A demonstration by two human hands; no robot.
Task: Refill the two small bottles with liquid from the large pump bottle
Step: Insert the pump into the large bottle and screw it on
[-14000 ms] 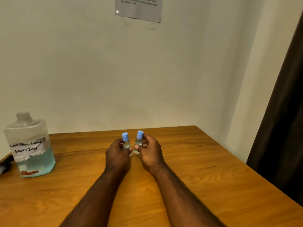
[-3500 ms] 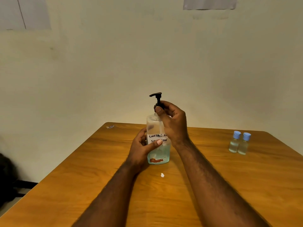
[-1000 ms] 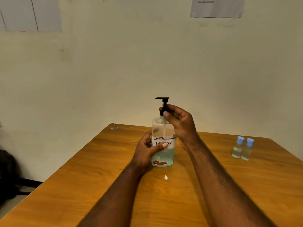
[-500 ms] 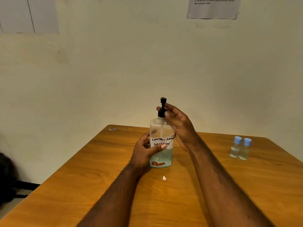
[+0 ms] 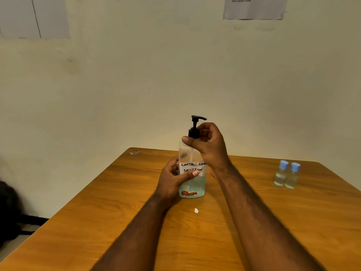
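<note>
We count one large pump bottle [image 5: 192, 187] bearing one black pump [image 5: 195, 127], and two small bottles: the left small bottle [image 5: 279, 176] and the right small bottle [image 5: 292, 178], one blue cap each. We see two hands, the left hand [image 5: 172, 180] and the right hand [image 5: 210, 145]. The surface [image 5: 254, 222] carries two scraps: a white scrap [image 5: 196, 210] and a corner scrap [image 5: 134, 152].

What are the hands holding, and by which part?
Both hold the large pump bottle: the left hand grips its labelled body, the right hand pinches the black pump collar.
</note>
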